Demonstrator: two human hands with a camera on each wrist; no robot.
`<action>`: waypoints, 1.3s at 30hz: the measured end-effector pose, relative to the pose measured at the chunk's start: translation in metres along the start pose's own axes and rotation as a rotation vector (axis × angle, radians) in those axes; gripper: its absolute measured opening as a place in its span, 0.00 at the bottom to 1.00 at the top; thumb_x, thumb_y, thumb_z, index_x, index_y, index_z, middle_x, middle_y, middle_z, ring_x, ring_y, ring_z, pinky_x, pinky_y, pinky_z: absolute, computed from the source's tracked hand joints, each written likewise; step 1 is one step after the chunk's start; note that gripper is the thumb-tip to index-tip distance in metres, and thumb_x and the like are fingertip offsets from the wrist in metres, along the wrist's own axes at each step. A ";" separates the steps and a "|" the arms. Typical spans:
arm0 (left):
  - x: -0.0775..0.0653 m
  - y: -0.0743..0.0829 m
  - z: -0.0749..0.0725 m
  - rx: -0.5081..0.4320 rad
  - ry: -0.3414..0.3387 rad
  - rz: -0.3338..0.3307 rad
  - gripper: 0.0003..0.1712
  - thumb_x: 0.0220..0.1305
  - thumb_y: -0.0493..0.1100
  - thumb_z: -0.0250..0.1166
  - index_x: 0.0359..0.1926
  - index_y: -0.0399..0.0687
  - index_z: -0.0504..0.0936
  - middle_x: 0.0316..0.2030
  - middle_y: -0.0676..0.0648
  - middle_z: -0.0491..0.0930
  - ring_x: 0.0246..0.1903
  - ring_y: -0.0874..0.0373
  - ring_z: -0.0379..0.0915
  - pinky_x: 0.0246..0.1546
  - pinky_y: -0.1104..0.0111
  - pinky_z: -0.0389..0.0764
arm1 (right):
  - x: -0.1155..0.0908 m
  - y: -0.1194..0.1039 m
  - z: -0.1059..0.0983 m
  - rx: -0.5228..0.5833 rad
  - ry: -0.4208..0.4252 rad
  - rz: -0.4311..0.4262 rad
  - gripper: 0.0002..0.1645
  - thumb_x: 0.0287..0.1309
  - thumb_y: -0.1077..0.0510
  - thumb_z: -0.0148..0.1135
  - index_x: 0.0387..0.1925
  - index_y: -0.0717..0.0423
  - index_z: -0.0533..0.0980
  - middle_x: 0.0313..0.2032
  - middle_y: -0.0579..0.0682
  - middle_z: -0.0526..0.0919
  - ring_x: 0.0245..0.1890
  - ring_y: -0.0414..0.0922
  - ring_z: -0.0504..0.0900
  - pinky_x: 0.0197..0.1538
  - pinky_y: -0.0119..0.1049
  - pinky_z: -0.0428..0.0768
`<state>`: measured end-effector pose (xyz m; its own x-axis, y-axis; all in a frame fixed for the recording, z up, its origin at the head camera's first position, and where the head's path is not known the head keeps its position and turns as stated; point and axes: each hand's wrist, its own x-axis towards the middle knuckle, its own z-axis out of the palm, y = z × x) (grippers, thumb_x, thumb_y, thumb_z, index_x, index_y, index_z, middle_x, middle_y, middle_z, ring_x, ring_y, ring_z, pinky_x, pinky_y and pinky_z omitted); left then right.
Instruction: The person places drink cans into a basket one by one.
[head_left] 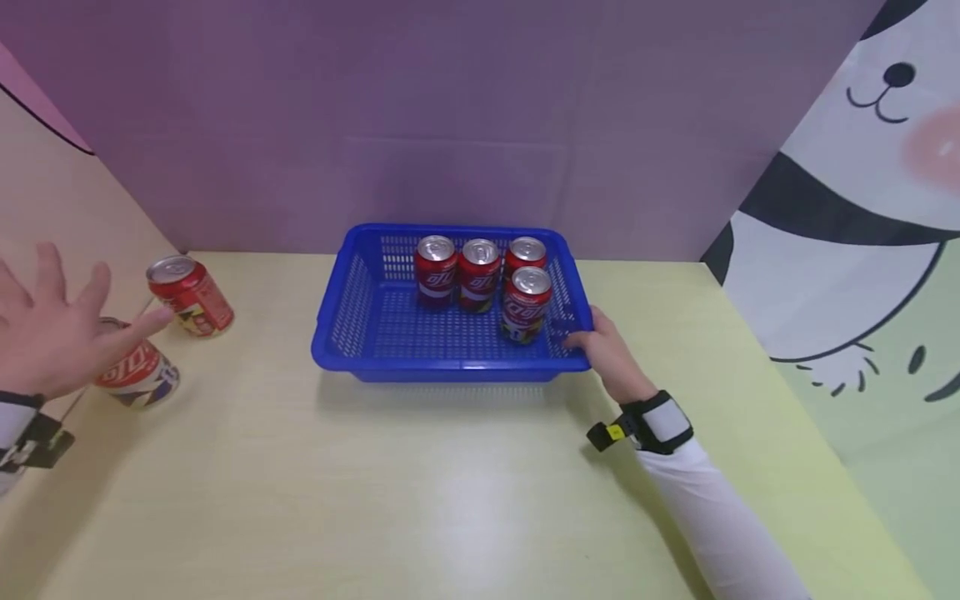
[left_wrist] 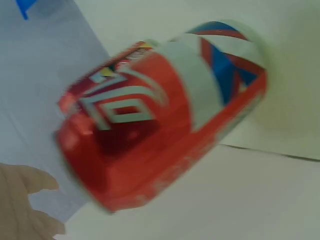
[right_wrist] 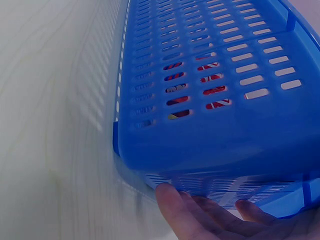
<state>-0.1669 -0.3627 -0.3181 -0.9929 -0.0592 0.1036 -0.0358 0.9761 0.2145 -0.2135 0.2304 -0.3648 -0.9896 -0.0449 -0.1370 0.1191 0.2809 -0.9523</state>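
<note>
My left hand (head_left: 52,337) is spread wide at the left edge, its fingers apart, in front of a red soda can (head_left: 142,379) that it partly hides in the head view. In the left wrist view its fingers (left_wrist: 35,180) are apart from the near can (left_wrist: 135,130), which looks blurred. Another soda can (head_left: 193,296) stands just behind that one. My right hand (head_left: 615,358) grips the right end of a blue plastic basket (head_left: 450,364). Several red soda cans (head_left: 527,304) stand upright in the basket's right half.
The basket sits on a pale wooden table (head_left: 420,483), close to the purple back wall (head_left: 450,183). On the right is a wall with a cartoon panda picture (head_left: 862,208). A pale side wall (head_left: 67,208) borders the table on the left.
</note>
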 end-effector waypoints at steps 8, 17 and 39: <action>0.003 -0.014 0.017 0.029 -0.088 -0.015 0.63 0.62 0.74 0.52 0.74 0.34 0.34 0.66 0.20 0.17 0.58 0.15 0.08 0.50 0.24 0.20 | -0.003 0.002 0.001 0.003 -0.009 0.008 0.38 0.59 0.69 0.50 0.71 0.68 0.54 0.64 0.65 0.67 0.59 0.59 0.69 0.66 0.53 0.62; 0.007 -0.019 0.022 -0.002 -0.098 0.010 0.64 0.61 0.73 0.55 0.76 0.41 0.31 0.67 0.20 0.20 0.60 0.18 0.06 0.48 0.21 0.29 | -0.002 0.003 0.001 0.008 -0.004 0.009 0.39 0.59 0.69 0.51 0.72 0.67 0.53 0.64 0.65 0.67 0.59 0.59 0.69 0.66 0.53 0.62; 0.018 -0.024 0.022 0.057 -0.108 0.156 0.29 0.47 0.61 0.75 0.25 0.44 0.70 0.20 0.49 0.71 0.21 0.51 0.67 0.17 0.61 0.66 | -0.002 0.000 0.002 0.017 0.010 -0.001 0.38 0.57 0.69 0.52 0.70 0.67 0.56 0.63 0.64 0.69 0.56 0.58 0.71 0.64 0.51 0.65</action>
<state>-0.1868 -0.3826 -0.3427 -0.9932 0.1139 0.0254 0.1165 0.9821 0.1483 -0.2118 0.2290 -0.3652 -0.9904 -0.0358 -0.1338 0.1197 0.2642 -0.9570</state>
